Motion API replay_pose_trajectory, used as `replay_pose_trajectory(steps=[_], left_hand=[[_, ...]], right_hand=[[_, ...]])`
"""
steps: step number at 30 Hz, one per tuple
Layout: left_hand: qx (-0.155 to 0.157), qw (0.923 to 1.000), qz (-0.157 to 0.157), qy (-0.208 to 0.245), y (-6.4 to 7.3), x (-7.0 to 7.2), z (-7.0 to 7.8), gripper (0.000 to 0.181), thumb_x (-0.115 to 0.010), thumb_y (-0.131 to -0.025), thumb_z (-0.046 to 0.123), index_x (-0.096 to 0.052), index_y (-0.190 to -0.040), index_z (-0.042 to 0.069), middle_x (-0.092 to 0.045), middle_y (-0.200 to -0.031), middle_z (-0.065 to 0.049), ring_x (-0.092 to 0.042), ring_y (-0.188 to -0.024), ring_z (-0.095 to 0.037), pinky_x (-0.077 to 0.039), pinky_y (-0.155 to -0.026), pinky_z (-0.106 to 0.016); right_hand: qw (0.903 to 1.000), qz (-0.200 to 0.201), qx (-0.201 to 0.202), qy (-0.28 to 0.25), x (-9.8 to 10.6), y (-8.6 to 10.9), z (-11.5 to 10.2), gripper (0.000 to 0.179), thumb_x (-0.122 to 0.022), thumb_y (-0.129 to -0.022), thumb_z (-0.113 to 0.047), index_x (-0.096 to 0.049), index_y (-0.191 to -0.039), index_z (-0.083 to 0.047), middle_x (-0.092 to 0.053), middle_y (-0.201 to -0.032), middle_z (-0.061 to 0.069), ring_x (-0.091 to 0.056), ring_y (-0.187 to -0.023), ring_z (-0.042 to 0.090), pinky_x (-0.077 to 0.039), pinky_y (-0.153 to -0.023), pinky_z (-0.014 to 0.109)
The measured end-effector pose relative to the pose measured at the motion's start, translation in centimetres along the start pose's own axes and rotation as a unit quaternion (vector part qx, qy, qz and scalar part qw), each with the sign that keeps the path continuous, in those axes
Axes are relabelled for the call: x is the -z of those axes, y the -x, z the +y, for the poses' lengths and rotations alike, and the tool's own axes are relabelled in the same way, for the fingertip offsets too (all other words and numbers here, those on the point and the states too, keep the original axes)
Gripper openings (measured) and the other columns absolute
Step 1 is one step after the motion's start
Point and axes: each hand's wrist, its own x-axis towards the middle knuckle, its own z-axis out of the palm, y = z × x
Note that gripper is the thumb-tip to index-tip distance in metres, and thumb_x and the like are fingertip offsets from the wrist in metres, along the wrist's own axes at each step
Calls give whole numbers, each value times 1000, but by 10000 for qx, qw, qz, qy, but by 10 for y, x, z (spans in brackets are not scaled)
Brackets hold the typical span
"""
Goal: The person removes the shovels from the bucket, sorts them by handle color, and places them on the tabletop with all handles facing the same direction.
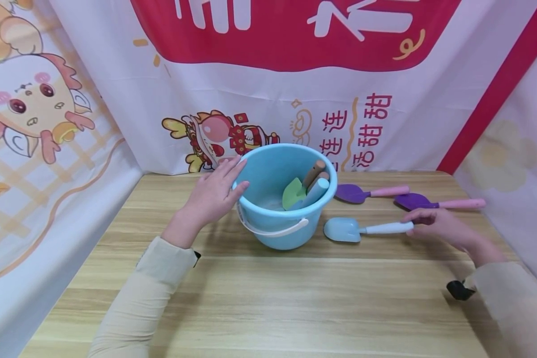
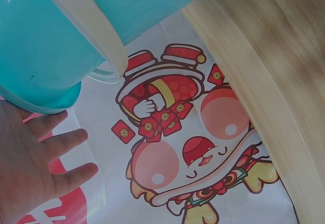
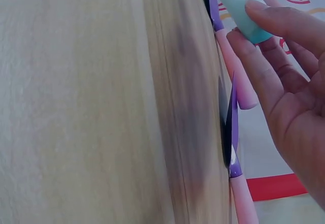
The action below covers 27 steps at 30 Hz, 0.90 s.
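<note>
Head: right of the round light-blue plastic bucket [image 1: 277, 221], the right hand [image 1: 440, 227] pinches a light-blue shovel [image 1: 345, 230] by its handle. Left wrist: the left hand [image 2: 23, 158], fingers spread, meets the bucket's rim. Right wrist: two purple, pink-handled trowels [image 3: 236, 69] also lie right of the bucket.

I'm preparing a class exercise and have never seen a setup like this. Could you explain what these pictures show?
There is no machine here: a person works with two bare hands. The wide picture comes from a camera worn on the head; the others come from cameras on the left and right wrists. On the wooden table stands a light blue bucket holding several tools, one with a green blade. Two purple trowels with pink handles lie to its right. The right hand pinches the handle end of a light blue scoop. The left hand is at the bucket's rim, fingers extended.
</note>
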Motion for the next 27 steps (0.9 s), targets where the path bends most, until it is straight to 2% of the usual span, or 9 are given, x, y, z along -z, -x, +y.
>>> replay_pose_trajectory(steps=[5,9,17,27], left_hand=[[-3,10000,35,28,0,-1,-1,69,-34,-108,53,-21,-166,18,-17,-171,-7,-11,-156,-32,-23,-115,-70],[-11,10000,34,21,0,-2,-1,69,-32,-108,56,-20,-166,19,-16,-171,-7,-11,-156,-32,-23,-115,-70],[-19,10000,44,-28,0,-1,-1,70,-31,-108,56,-21,-166,18,-16,-171,-7,-11,-156,-32,-24,-114,-70],[-3,10000,43,-31,-1,-2,-1,69,-31,-108,56,-21,-166,19,-17,-171,-7,-11,-156,-32,-23,-115,-70]], right_hand=[[10000,-65,-74,-2,-2,-1,2,37,-80,-91,-15,-70,-124,1,-67,-114,16,-56,-96,15,-49,-80,24],[9999,-110,-52,-4,-3,-2,5,39,-81,-90,-15,-71,-124,2,-70,-110,13,-57,-92,11,-50,-79,23],[9996,-243,-112,38,-3,-4,7,39,-80,-90,-17,-71,-124,1,-72,-110,9,-59,-94,11,-51,-80,23],[9994,-300,17,182,-4,-5,11,38,-81,-89,-15,-72,-122,1,-72,-110,5,-58,-91,9,-51,-78,23]])
